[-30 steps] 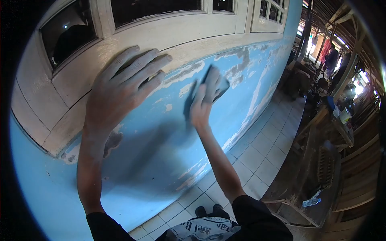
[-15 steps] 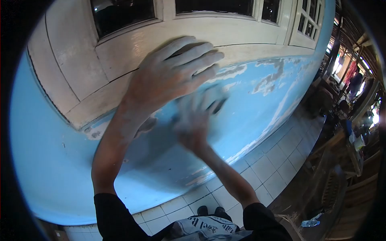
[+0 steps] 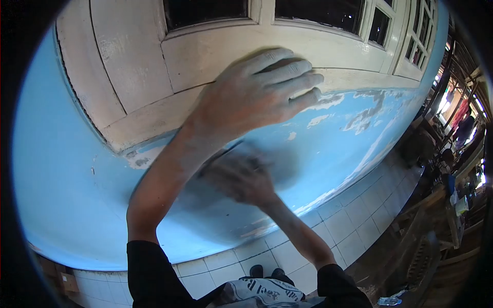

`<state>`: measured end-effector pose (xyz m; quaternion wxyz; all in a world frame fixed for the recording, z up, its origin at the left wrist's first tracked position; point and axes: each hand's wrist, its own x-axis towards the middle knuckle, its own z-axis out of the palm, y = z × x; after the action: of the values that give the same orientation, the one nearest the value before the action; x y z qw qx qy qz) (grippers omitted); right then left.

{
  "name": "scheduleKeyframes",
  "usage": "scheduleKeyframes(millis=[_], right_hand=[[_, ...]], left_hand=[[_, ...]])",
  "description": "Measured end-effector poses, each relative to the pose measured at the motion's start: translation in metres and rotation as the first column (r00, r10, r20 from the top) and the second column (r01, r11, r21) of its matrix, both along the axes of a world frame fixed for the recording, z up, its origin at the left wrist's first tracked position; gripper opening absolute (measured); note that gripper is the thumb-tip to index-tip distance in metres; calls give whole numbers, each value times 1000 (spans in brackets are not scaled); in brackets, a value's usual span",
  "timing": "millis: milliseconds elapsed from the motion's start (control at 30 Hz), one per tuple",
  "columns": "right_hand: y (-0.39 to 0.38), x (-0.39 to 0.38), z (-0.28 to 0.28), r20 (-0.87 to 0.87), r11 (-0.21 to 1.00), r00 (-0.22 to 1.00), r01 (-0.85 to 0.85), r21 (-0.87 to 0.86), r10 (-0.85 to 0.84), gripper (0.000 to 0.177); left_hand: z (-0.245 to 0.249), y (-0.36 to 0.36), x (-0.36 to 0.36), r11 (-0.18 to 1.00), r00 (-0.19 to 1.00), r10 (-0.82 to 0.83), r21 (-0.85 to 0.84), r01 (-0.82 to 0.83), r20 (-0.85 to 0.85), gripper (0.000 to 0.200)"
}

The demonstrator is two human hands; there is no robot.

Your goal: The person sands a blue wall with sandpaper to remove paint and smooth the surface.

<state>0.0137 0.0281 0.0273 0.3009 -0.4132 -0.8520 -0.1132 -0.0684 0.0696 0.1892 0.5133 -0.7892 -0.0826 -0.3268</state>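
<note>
My left hand (image 3: 264, 90), coated in pale dust, lies with fingers spread across the lower rail of the cream wooden window frame (image 3: 205, 61). It holds nothing. Below it, my right hand (image 3: 239, 177) is at the blue wall (image 3: 308, 159), partly behind the left forearm and smeared by motion. A thin, dark-edged piece shows at its fingers, too blurred to name. Around the hands, the blue paint has worn, whitish-grey patches (image 3: 364, 115) just under the frame.
White floor tiles (image 3: 328, 241) run along the wall's foot, where my shoes (image 3: 257, 270) stand. To the right are wooden structures (image 3: 431, 215) and a clear plastic bottle (image 3: 390, 300). Dark glass panes (image 3: 318, 14) sit in the window frame above.
The view has shifted, so the wall and window appear further right. My right hand has moved down and left along the wall, towards the left forearm. My left hand stays against the frame.
</note>
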Motion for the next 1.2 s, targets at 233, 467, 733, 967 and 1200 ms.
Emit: scheduleKeyframes(millis=[233, 467, 733, 967, 1200], right_hand=[[7, -26, -60, -240, 929, 971, 69, 362, 21, 41], [-16, 0, -32, -452, 931, 889, 224, 288, -74, 45], [-35, -7, -55, -312, 946, 938, 231, 226, -155, 53], [-43, -17, -55, -275, 948, 935, 273, 164, -222, 53], [-45, -36, -39, -332, 940, 930, 243, 239, -156, 50]], left_hand=[[0, -1, -1, 1000, 1000, 8, -9, -8, 6, 31], [-1, -2, -1, 1000, 1000, 13, -16, -13, 14, 32], [-4, 1, 1, 1000, 1000, -7, 9, 7, 17, 31], [-3, 0, 0, 1000, 1000, 9, 22, -10, 25, 28], [-8, -1, 2, 999, 999, 43, 19, -44, 28, 28]])
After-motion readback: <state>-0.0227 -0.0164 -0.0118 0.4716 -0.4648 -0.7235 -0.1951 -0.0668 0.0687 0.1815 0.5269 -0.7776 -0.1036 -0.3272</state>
